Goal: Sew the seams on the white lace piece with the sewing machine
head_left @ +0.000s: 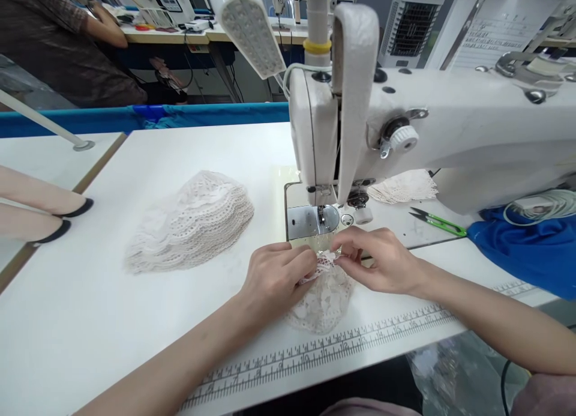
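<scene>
A white lace piece [324, 302] lies on the table's front part, just before the needle plate [310, 219] of a white sewing machine [432, 116]. My left hand [281, 275] is closed on its left upper edge, fingers curled under. At the same edge, my right hand [378, 260] pinches the lace between thumb and forefinger. Both hands are close together, in front of the presser foot [322, 215]. To the left rests a stack of lace pieces [198, 224], fanned out in layers.
More lace pieces [405, 186] lie under the machine arm. Green thread snips [438, 222] and a blue cloth [526, 248] are to the right. A ruler strip [306, 359] runs along the front edge. A lamp [246, 29] hangs above; another person [67, 50] sits at the back left.
</scene>
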A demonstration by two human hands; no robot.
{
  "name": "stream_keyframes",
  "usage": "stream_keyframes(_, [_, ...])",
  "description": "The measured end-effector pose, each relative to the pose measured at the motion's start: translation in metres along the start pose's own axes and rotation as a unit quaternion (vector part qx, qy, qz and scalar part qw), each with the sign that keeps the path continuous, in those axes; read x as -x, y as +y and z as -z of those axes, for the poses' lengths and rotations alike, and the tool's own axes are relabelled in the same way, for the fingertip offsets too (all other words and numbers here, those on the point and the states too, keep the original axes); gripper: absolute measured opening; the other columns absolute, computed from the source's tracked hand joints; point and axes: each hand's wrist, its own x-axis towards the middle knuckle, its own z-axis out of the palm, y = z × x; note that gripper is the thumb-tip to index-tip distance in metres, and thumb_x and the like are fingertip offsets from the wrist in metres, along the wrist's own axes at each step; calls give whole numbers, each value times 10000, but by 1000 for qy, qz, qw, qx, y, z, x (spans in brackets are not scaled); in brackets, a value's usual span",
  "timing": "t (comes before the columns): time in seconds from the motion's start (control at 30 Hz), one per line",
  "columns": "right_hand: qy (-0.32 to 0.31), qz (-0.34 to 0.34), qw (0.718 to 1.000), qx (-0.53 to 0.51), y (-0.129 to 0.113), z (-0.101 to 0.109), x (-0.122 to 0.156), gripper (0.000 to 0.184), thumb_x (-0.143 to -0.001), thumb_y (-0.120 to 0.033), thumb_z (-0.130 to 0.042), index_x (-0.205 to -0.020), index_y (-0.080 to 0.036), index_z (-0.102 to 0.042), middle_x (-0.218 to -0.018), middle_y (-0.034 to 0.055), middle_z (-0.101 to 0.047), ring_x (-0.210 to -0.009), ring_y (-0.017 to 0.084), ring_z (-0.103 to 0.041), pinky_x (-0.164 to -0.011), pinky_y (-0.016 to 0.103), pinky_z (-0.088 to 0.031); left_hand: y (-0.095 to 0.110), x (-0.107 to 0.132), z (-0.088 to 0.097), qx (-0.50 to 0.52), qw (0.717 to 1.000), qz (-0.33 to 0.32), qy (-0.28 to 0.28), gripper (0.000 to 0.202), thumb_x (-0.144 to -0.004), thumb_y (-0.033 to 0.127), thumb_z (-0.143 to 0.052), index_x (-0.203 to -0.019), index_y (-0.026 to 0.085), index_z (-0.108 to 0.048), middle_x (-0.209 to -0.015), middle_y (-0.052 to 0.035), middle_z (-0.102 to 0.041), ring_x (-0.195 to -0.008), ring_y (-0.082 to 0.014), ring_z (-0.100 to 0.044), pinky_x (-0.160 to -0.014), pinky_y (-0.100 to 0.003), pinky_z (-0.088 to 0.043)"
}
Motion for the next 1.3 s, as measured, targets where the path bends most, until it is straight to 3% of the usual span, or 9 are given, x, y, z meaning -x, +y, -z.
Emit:
stream_keyframes(0.4, [4, -9, 1000, -5, 0, -1, 1, 142, -881, -159, -511, -1015, -186, -550, -669, -37, -594, -552, 86, -569, -523, 203, -472, 0, -2, 1, -10, 1000, -10, 4, 310, -821, 58, -513, -645, 211, -309, -506, 88, -389, -456, -86, -259, -435, -222, -262])
stream_keyframes(0.83, [1, 65, 995, 73, 3, -1, 2, 286, -817, -78, -479, -1083, -140, -562, -635, -46, -591, -506, 78, -535, -487, 196, -447, -1, -2, 1, -10, 999, -29, 32, 309, -805, 31, -528, -654, 208, -325, -497, 88, -348, -460, -93, -227, -430, -226, -236])
stream_keyframes(1.03, [2, 95, 990, 100, 4, -1, 3, 261, -829, -83, -469, -1057, -127, -588, -668, -32, -627, -519, 75, -540, -467, 194, -428, -2, -1, 4, -13, 998, -54, 26, 274, -842, 65, -515, -674, 209, -352, -515, 72, -452, -441, -90, -268, -425, -235, -258])
stream_keyframes(1.17, [41, 147, 976, 154, 7, 0, 3, 170, -880, -102, -503, -1007, -131, -611, -668, -30, -645, -534, 71, -561, -456, 199, -419, -3, -1, 4, -3, 997, -78, 15, 232, -856, 54, -495, -717, 203, -383, -574, 49, -552, -434, -77, -357, -430, -221, -306])
stream_keyframes(1.3, [101, 245, 935, 236, 7, 5, 3, 86, -855, -109, -614, -935, -111, -646, -612, -33, -643, -520, 66, -571, -445, 196, -433, -2, 0, 5, 13, 996, -82, -8, 195, -877, 64, -466, -763, 203, -392, -600, 50, -588, -429, -68, -435, -437, -202, -350])
